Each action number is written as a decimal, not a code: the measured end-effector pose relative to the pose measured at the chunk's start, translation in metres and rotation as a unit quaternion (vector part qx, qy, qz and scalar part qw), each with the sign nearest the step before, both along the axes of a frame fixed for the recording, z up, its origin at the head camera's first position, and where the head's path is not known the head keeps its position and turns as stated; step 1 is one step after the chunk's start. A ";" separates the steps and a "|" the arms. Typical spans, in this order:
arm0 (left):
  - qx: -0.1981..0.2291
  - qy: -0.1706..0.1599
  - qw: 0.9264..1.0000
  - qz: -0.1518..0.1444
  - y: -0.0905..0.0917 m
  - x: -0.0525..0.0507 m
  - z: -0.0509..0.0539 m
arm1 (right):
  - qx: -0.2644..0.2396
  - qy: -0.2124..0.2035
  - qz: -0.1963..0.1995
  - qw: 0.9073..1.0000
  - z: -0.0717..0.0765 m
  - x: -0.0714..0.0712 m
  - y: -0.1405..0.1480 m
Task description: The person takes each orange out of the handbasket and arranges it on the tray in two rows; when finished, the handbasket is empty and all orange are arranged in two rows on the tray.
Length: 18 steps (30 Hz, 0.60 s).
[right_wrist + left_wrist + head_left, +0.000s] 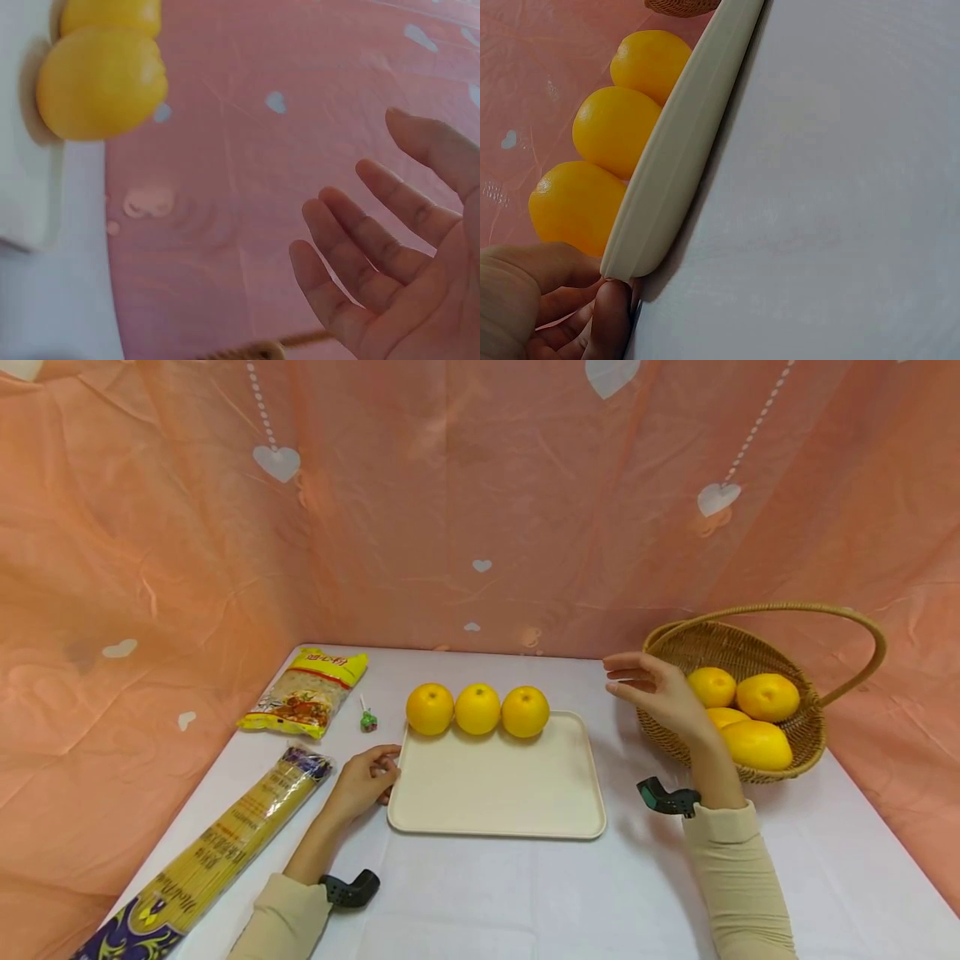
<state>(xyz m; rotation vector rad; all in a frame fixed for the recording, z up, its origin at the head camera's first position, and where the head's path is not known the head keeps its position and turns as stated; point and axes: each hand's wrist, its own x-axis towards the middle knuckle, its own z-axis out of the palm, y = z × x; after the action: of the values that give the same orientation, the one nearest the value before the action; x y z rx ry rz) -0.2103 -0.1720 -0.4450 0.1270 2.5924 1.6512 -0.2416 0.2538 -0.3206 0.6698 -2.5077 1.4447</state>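
Note:
A cream rectangular tray (495,785) lies on the table with three oranges (477,709) in a row along its far edge. My left hand (363,782) is at the tray's left side; in the left wrist view its thumb and fingers pinch the rim at a corner. My right hand (667,693) is raised between the tray and a wicker basket (813,727), holding nothing. Its fingers are spread and relaxed in the right wrist view. The basket, tipped toward me, holds several yellow fruits (757,745), partly hidden behind the right forearm.
Left of the tray lie a yellow-and-clear food packet (303,693), a small green-wrapped lollipop (368,721) and a long pack of spaghetti (217,852). The basket's tall handle (862,627) arches up at the right. Pink cloth (480,510) hangs behind the white-covered table.

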 end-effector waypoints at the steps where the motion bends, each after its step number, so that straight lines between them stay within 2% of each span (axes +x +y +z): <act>1: 0.000 0.002 1.000 -0.002 0.000 0.000 0.000 | -0.004 -0.003 -0.007 1.000 0.002 0.002 0.003; 7: 0.001 0.002 1.000 -0.003 -0.001 0.000 0.000 | -0.026 -0.014 -0.033 0.999 0.013 0.011 0.021; 12: 0.004 0.001 1.000 -0.002 -0.001 0.000 -0.001 | -0.038 0.002 -0.035 0.999 0.017 0.014 0.038; 18: 0.001 0.003 1.000 0.000 0.000 0.000 0.000 | -0.032 0.013 -0.058 0.998 0.020 0.015 0.057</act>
<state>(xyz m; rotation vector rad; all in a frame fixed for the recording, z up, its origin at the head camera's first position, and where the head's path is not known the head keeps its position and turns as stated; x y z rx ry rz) -0.2101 -0.1725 -0.4447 0.1327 2.5950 1.6558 -0.2269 0.3104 -0.3008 0.5210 -2.4260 1.4582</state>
